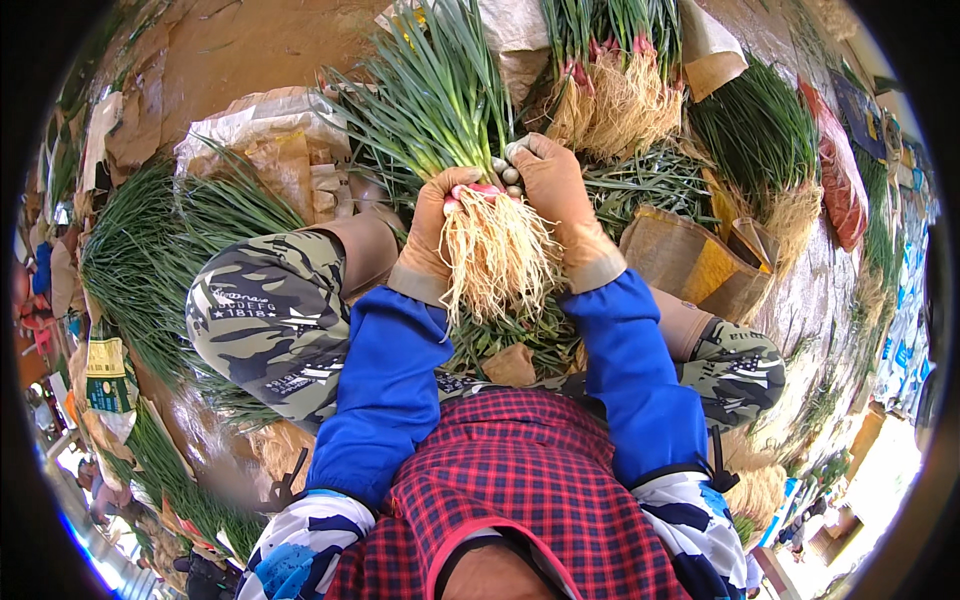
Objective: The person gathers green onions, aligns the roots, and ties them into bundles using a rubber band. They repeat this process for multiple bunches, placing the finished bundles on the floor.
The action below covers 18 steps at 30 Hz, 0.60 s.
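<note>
A bunch of green onions (480, 127) with reddish bulbs and long pale roots is held before me, leaves pointing away and roots toward me. My left hand (433, 225), in a tan glove with greyish fingertips, grips the bunch near the bulbs from the left. On the right side, my right hand (551, 191), gloved alike, has its thumb and fingers closed together at the stems' edge; a thin stalk seems to rise from its fingertips. Loose leaves (510, 337) lie below the hanging roots, between my legs.
More rooted onion bunches (619, 90) stand beyond my right hand. Another bunch (765, 142) and a red sack (836, 165) are farther right. A folded brown sack (675, 255) lies by my right knee. Green onions (150, 262) are heaped at the left, near a crumpled paper-like sack (262, 150).
</note>
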Each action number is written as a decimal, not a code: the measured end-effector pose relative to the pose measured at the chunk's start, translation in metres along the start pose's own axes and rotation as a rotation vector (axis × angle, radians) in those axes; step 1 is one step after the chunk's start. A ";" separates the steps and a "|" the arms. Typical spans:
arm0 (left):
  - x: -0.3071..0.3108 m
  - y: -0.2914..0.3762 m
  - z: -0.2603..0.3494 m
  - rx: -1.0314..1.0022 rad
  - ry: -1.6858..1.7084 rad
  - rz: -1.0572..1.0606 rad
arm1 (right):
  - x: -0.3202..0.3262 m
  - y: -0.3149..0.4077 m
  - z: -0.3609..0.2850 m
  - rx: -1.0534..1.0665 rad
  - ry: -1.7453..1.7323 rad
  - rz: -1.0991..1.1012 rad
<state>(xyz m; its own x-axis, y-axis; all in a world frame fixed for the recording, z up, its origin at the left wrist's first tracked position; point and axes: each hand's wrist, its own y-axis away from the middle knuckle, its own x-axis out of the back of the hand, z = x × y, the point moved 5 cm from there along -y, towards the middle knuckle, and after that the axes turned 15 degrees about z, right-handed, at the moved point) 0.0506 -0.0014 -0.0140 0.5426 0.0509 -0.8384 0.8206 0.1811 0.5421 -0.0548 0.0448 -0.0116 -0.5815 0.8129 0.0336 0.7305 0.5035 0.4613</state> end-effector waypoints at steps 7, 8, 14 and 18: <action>-0.012 0.001 -0.003 0.062 0.290 -0.316 | 0.011 -0.010 0.029 0.086 -0.003 -0.029; -0.011 0.001 -0.003 0.034 0.271 -0.283 | 0.005 -0.010 0.029 0.184 0.339 -0.108; -0.003 0.001 -0.003 -0.022 0.196 -0.125 | -0.008 -0.018 -0.007 -0.150 -0.207 -0.138; -0.005 -0.001 -0.001 -0.015 0.202 -0.182 | -0.020 -0.014 -0.021 -0.185 -0.317 -0.148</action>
<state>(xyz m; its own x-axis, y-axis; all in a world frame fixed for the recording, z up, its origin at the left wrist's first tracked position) 0.0469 -0.0009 -0.0109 0.3387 0.2111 -0.9169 0.8976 0.2199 0.3821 -0.0607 0.0154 -0.0002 -0.5151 0.7999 -0.3080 0.5532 0.5847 0.5934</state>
